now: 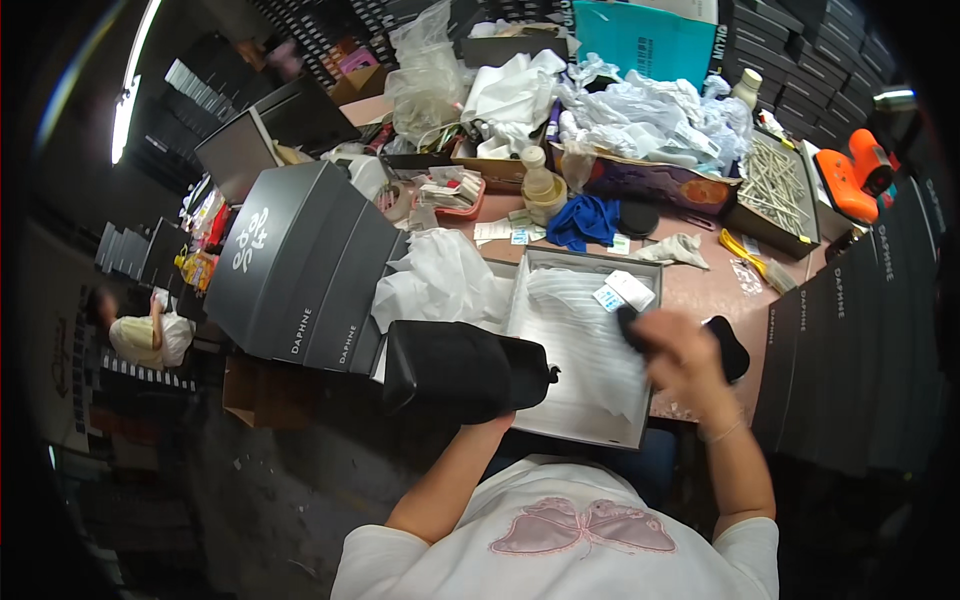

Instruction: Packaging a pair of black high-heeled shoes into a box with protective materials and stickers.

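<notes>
An open grey shoe box [560, 425] lined with white tissue paper [575, 335] lies in front of me on the pinkish table [700, 285]. My left hand [492, 424] is mostly hidden under a black boot-like item [455, 368], which it holds up over the box's left edge. My right hand [682, 352], blurred, hovers over the box's right side, closed on a black shoe-like piece [628, 326]. More black [735, 348] shows just past that hand. Small white cards [625, 290] rest in the box's far corner.
Dark grey box lids [300, 265] lean at the left; flat dark boxes [850, 350] stand at the right. Loose tissue [440, 280], a blue cloth [583, 220], a bottle [540, 185], a tray of sticks [775, 185] and an orange tool [855, 172] crowd the far side. Another person [140, 335] sits far left.
</notes>
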The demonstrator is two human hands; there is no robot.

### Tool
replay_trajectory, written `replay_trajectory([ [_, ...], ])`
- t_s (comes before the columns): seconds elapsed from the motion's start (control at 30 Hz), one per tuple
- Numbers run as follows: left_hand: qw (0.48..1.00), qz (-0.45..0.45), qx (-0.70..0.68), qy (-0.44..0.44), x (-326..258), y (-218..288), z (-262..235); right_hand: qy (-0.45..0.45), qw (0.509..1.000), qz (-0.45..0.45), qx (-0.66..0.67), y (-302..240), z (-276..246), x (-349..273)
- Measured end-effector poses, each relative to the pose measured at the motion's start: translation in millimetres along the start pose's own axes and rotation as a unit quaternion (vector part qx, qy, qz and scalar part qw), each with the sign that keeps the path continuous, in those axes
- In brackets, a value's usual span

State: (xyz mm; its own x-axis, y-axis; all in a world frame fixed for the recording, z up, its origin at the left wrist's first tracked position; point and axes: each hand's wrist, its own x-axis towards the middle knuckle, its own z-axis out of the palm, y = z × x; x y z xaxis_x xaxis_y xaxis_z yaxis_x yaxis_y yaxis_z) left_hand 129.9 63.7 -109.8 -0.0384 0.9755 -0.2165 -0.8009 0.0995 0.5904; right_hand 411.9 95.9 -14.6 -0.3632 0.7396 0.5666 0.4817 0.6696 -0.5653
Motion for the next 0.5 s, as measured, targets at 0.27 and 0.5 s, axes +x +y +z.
replay_trajectory([
  [0.27,0.946,-0.069,0.318,-0.009,-23.9,27.5,24.7,-0.143,0.933,0.095,0.317,-53.2,119.0,-28.4],
  [0.5,0.982,-0.092,0.151,-0.071,-2.2,32.6,-25.7,-0.108,0.983,0.031,0.143,-96.2,65.7,-16.9],
])
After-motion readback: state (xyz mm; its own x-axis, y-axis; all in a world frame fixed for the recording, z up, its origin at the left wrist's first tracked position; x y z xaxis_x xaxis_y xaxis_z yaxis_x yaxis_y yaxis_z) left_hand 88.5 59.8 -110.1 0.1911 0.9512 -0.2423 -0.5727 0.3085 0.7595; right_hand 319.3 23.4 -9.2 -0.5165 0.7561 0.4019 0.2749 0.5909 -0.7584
